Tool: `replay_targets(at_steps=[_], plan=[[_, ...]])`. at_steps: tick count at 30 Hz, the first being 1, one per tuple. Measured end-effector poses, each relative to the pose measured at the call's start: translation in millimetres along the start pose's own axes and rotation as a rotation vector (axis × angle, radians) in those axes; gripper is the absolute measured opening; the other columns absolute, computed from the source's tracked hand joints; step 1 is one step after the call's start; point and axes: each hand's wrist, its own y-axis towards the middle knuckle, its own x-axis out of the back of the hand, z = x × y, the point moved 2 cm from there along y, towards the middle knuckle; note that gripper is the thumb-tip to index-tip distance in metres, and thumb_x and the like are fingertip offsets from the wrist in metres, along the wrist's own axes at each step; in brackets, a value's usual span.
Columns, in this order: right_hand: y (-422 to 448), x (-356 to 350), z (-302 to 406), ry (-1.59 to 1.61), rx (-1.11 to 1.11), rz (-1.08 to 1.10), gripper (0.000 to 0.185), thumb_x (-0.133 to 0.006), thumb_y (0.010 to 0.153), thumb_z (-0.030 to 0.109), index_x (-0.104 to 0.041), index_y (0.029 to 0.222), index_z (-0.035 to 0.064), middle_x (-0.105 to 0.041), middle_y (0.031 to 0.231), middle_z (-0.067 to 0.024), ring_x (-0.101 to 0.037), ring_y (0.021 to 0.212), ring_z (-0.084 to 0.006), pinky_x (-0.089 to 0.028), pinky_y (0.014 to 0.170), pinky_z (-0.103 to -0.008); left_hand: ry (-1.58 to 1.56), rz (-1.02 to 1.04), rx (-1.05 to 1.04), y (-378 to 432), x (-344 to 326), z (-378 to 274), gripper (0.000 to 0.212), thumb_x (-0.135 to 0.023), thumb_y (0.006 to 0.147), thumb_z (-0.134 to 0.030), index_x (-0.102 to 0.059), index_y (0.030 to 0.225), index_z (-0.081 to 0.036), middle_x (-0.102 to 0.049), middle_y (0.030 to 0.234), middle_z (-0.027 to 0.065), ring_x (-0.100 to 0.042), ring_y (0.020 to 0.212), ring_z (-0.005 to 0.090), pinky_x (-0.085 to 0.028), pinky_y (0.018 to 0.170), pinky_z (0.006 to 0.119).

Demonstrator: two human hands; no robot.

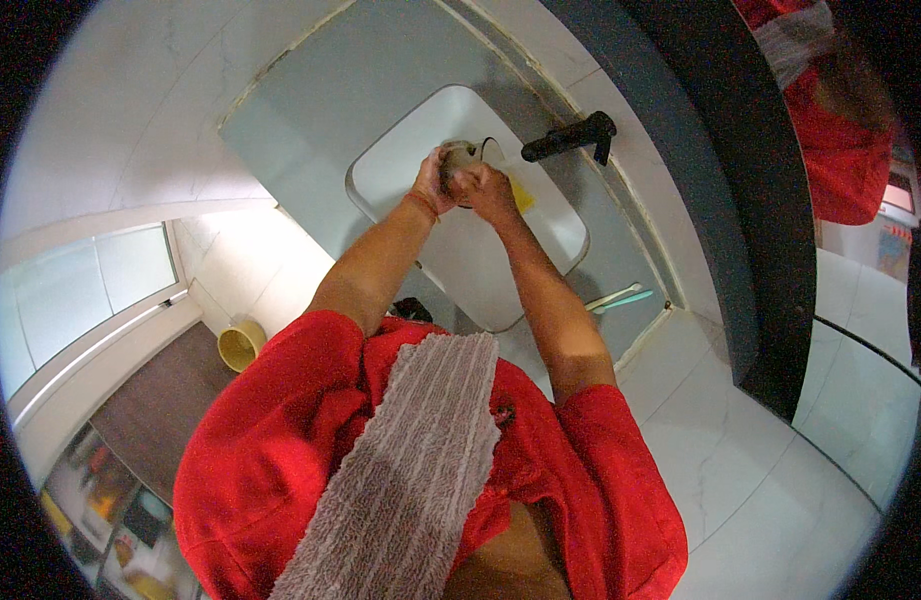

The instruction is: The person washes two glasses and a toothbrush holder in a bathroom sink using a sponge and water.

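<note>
Over a white rectangular sink (468, 262), my left hand (435, 178) is closed around a small round vessel (454, 157) that looks like a glass or cup. My right hand (481, 186) presses against the same vessel from the right; its fingers are bent, and whether they hold something is hidden. A clear glass item with a dark rim (492, 152) is just beyond my right hand. Something yellow (520, 196) lies in the sink to the right of that hand. The black faucet (569, 137) points over the sink's edge from the right.
Two toothbrushes (621, 298), one pale and one turquoise, lie on the grey counter (310, 165) right of the sink. A dark-framed mirror (843, 300) rises at the right. At the lower left stand a yellow pot (241, 346) and shelves (115, 517). A striped towel (408, 450) hangs over my red shirt.
</note>
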Motion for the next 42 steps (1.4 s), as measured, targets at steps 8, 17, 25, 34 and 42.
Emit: replay_targets(at_steps=[8, 17, 25, 34, 42], plan=[[-8, 11, 9, -0.151, 0.003, 0.118, 0.031, -0.057, 0.076, 0.029, -0.057, 0.096, 0.0068, -0.059, 0.091, -0.0116, -0.055, 0.086, -0.0289, -0.039, 0.083, -0.0392, -0.068, -0.242, 0.012, -7, -28, 1, 0.036, -0.043, 0.078, -0.040, -0.053, 0.098, -0.012, -0.053, 0.101, 0.0089, -0.050, 0.094, 0.0273, -0.041, 0.081, 0.046], [-15, 9, -4, -0.465, 0.229, 0.122, 0.029, -0.051, 0.079, 0.034, -0.058, 0.094, 0.0099, -0.058, 0.085, -0.0137, -0.054, 0.083, -0.0317, -0.036, 0.084, -0.0425, -0.067, -0.310, 0.022, -10, -41, 1, 0.042, -0.043, 0.079, -0.042, -0.052, 0.106, -0.012, -0.052, 0.109, 0.0091, -0.049, 0.098, 0.0296, -0.040, 0.081, 0.048], [-22, -22, -7, 0.184, -0.035, -0.077, 0.032, -0.054, 0.078, 0.033, -0.058, 0.082, 0.0015, -0.060, 0.071, -0.0141, -0.058, 0.066, -0.0293, -0.045, 0.062, -0.0340, 0.052, -0.185, 0.055, -23, -6, -3, 0.047, -0.044, 0.080, -0.046, -0.050, 0.107, -0.009, -0.057, 0.098, 0.0116, -0.055, 0.080, 0.0261, -0.047, 0.067, 0.040], [3, 14, -7, -0.075, -0.135, -0.084, 0.037, -0.057, 0.075, 0.037, -0.057, 0.081, -0.0002, -0.059, 0.072, -0.0145, -0.057, 0.066, -0.0272, -0.044, 0.061, -0.0340, -0.066, -0.275, 0.030, -10, -37, 11, 0.044, -0.047, 0.077, -0.044, -0.054, 0.100, -0.008, -0.057, 0.094, 0.0119, -0.054, 0.083, 0.0289, -0.044, 0.075, 0.044], [-51, 11, -76, 0.137, -0.178, -0.647, 0.027, -0.048, 0.086, 0.024, -0.052, 0.103, 0.0033, -0.057, 0.094, -0.0114, -0.054, 0.087, -0.0194, -0.042, 0.076, -0.0273, -0.045, -0.230, -0.031, -25, -27, -16, 0.051, -0.049, 0.074, -0.047, -0.048, 0.112, -0.013, -0.046, 0.119, 0.0090, -0.042, 0.109, 0.0323, -0.033, 0.089, 0.053]])
